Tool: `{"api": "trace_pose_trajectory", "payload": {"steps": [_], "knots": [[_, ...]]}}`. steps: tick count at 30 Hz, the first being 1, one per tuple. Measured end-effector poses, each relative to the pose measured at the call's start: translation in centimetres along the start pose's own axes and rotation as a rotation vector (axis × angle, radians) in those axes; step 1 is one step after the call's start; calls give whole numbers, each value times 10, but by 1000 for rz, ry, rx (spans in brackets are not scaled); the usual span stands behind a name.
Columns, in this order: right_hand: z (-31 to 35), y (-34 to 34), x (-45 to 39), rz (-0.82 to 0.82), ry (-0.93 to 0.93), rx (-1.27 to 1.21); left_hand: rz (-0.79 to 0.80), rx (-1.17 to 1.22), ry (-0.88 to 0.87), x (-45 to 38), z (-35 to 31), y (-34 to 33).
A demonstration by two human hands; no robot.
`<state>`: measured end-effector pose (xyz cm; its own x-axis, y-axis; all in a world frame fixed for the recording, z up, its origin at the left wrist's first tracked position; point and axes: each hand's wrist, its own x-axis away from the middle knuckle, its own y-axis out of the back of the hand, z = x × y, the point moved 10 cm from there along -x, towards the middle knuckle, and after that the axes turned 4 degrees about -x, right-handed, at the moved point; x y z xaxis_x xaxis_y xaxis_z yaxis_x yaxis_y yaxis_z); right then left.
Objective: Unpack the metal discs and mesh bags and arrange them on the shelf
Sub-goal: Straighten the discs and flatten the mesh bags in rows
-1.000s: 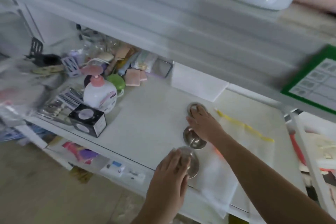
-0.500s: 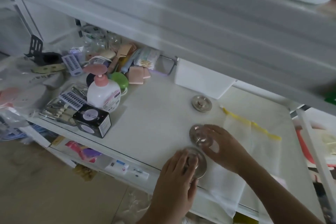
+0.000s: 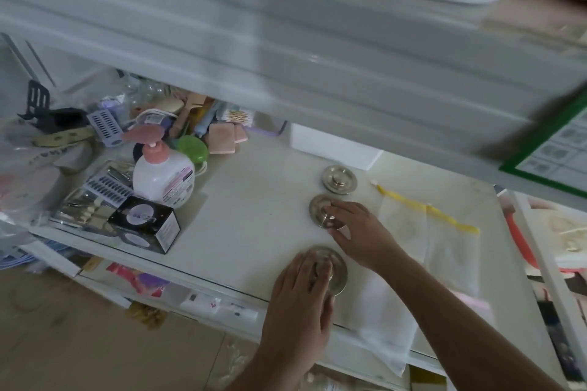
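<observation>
Three metal discs lie in a loose line on the white shelf (image 3: pixel 254 213), running from the back toward the front edge. The far disc (image 3: pixel 339 179) sits alone, knob up, with no hand on it. The middle disc (image 3: pixel 320 211) is just in front of it, and the right hand (image 3: pixel 359 233) comes in from the right with its fingers spread flat, the fingertips resting on the disc's right half; it presses rather than pinches, as far as I can tell. The near disc (image 3: pixel 333 268) lies close to the shelf's front edge, and the left hand (image 3: pixel 301 289) covers its left side from below, fingers loosely curled over the knob (the blur makes it hard to say whether they actually close on it).

To the right of the discs a white mesh bag (image 3: pixel 428 251) with a yellow zip (image 3: pixel 425 209) lies flat on the shelf, passing under the right forearm, its near corner hanging over the front edge.

On the left end of the shelf stands a crowd of toiletries: a soap bottle (image 3: pixel 163 179) with a pink pump, a small black box (image 3: pixel 144 224) just in front of it, a green round case (image 3: pixel 192 149) behind.
</observation>
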<state>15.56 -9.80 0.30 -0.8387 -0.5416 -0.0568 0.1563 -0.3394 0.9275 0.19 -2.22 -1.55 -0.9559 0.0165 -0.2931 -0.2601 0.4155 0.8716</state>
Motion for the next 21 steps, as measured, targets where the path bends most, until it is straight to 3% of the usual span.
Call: {"api": "trace_pose_trajectory", "payload": {"steps": [21], "knots": [[-15, 5, 16, -5, -3, 35, 59, -72, 53, -3, -11, 0]]}}
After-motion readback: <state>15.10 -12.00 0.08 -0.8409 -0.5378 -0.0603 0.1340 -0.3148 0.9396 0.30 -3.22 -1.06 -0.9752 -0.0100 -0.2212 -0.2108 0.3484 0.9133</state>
